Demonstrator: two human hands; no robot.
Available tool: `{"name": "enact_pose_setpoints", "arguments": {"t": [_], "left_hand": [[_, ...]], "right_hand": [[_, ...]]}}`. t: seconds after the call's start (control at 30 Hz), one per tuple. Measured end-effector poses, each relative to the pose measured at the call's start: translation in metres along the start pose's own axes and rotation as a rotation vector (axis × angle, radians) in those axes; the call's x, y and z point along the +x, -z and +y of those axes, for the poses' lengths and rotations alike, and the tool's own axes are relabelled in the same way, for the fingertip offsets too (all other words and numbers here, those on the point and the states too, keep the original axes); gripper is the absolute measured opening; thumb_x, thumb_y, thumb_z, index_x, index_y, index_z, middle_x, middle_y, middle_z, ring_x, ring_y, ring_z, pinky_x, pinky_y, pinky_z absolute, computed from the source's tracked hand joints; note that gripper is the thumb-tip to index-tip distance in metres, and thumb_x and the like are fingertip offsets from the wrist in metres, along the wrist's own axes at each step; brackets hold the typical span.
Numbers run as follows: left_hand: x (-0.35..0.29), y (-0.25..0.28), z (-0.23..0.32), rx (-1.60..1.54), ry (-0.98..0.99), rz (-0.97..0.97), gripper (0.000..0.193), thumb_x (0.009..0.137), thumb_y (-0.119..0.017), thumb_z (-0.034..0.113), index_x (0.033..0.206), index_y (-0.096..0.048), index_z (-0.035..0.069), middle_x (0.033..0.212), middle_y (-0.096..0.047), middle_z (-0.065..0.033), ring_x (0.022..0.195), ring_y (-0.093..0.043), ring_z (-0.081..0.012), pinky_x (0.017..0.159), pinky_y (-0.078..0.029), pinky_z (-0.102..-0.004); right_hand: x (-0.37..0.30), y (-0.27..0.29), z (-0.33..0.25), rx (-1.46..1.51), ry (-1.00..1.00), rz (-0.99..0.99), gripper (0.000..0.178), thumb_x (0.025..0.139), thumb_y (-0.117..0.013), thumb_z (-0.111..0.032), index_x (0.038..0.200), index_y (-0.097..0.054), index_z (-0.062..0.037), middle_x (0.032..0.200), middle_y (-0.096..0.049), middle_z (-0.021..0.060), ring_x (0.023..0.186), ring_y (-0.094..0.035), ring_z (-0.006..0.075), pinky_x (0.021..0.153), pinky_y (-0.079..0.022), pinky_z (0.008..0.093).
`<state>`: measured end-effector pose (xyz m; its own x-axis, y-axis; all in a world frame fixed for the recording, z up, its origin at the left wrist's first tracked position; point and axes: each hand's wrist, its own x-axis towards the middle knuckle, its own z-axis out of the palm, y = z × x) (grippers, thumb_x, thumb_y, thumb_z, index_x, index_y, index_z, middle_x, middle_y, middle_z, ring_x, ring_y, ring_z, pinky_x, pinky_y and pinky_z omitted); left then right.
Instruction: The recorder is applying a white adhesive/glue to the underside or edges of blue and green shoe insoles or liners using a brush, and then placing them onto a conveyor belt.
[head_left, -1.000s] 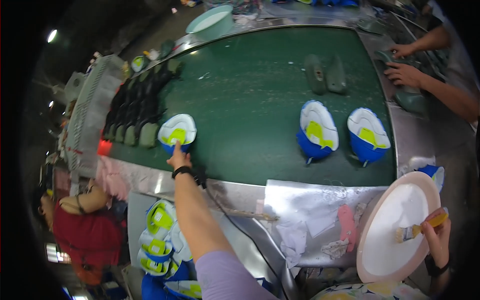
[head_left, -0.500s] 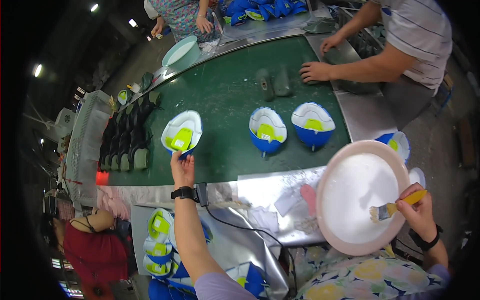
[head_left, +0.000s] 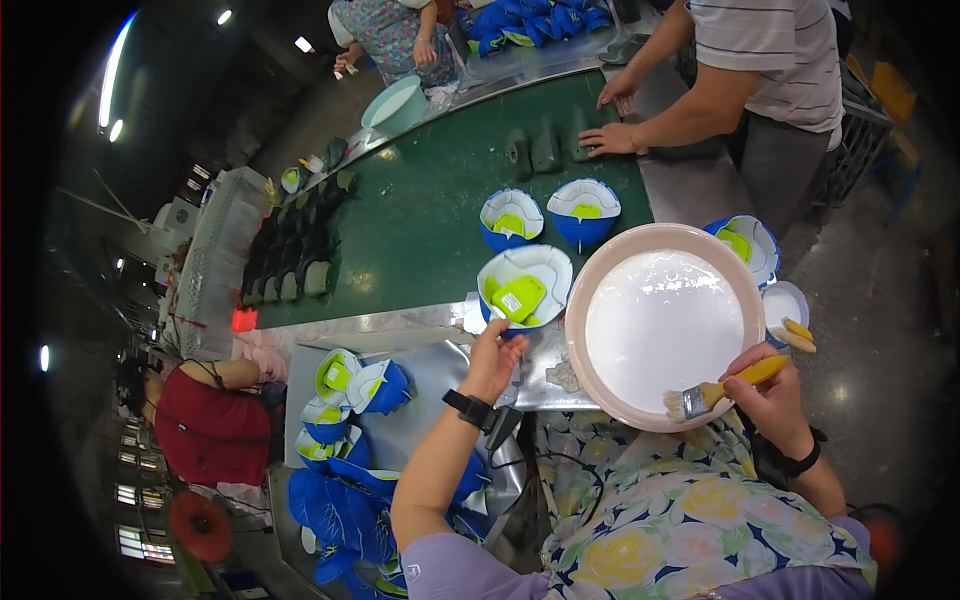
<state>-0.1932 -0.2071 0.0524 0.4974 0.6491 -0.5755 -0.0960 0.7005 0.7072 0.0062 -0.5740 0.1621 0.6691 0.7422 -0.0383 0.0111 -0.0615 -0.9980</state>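
The left hand (head_left: pixel 495 365) has its fingers clamped on the near end of a blue-and-white shoe upper (head_left: pixel 537 268), held just left of a pink basin (head_left: pixel 582 345) of white liquid (head_left: pixel 660 325). The right hand's (head_left: pixel 768 408) fingers grip a yellow-handled paintbrush (head_left: pixel 752 371), bristles above the basin's near side; whether they touch the liquid I cannot tell. Two similar uppers (head_left: pixel 584 228) stand beyond on the green tabletop (head_left: pixel 420 210).
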Motion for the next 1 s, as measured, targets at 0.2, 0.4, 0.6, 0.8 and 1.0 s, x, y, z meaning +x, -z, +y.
{"name": "enact_pose_setpoints", "arguments": {"t": [0.2, 0.4, 0.6, 0.8, 1.0], "left_hand": [[-0.007, 0.016, -0.024, 0.035, 0.207, -0.082, 0.048, 0.090, -0.069, 0.025, 0.119, -0.043, -0.003, 0.107, -0.054, -0.0150, 0.092, -0.062, -0.0285, 0.085, -0.057, -0.0425], [0.020, 0.039, 0.022, 0.777, -0.202, 0.247, 0.070, 0.088, -0.070, 0.032, 0.140, -0.034, 0.002, 0.123, -0.052, -0.0149, 0.113, -0.053, -0.0271, 0.096, -0.045, -0.0452], [0.086, -0.072, 0.052, 0.791, -0.301, -0.071, 0.059, 0.088, -0.069, 0.028, 0.133, -0.045, -0.002, 0.119, -0.057, -0.0131, 0.110, -0.056, -0.0211, 0.087, -0.050, -0.0370], [0.171, -0.156, 0.026, 0.720, 0.161, -0.044, 0.075, 0.086, -0.071, 0.031, 0.141, -0.033, -0.003, 0.132, -0.045, -0.0209, 0.113, -0.054, -0.0312, 0.092, -0.053, -0.0422], [0.205, -0.157, 0.007, 0.681, 0.039, -0.064, 0.066, 0.086, -0.071, 0.029, 0.136, -0.041, -0.002, 0.126, -0.049, -0.0183, 0.108, -0.054, -0.0301, 0.085, -0.055, -0.0419]], "right_hand": [[-0.008, 0.016, 0.012, -0.005, -0.013, 0.026, 0.015, 0.083, -0.071, -0.008, 0.092, -0.060, -0.0032, 0.087, -0.064, 0.0032, 0.078, -0.059, 0.0079, 0.069, -0.046, 0.0228], [-0.006, 0.033, 0.021, 0.039, -0.082, 0.100, 0.015, 0.083, -0.071, -0.008, 0.091, -0.059, -0.0035, 0.085, -0.063, 0.0030, 0.078, -0.058, 0.0081, 0.070, -0.046, 0.0228], [0.007, 0.031, 0.022, -0.041, -0.047, 0.151, 0.015, 0.082, -0.071, -0.008, 0.090, -0.060, -0.0019, 0.085, -0.064, 0.0057, 0.078, -0.061, 0.0102, 0.071, -0.047, 0.0241], [0.016, 0.018, 0.021, -0.108, -0.050, 0.178, 0.018, 0.079, -0.073, -0.009, 0.089, -0.061, 0.0000, 0.081, -0.067, 0.0068, 0.074, -0.063, 0.0119, 0.069, -0.049, 0.0247], [0.020, 0.021, 0.031, -0.078, -0.091, 0.213, 0.015, 0.081, -0.071, -0.005, 0.091, -0.060, 0.0000, 0.083, -0.065, 0.0060, 0.074, -0.061, 0.0098, 0.068, -0.048, 0.0229]]}}
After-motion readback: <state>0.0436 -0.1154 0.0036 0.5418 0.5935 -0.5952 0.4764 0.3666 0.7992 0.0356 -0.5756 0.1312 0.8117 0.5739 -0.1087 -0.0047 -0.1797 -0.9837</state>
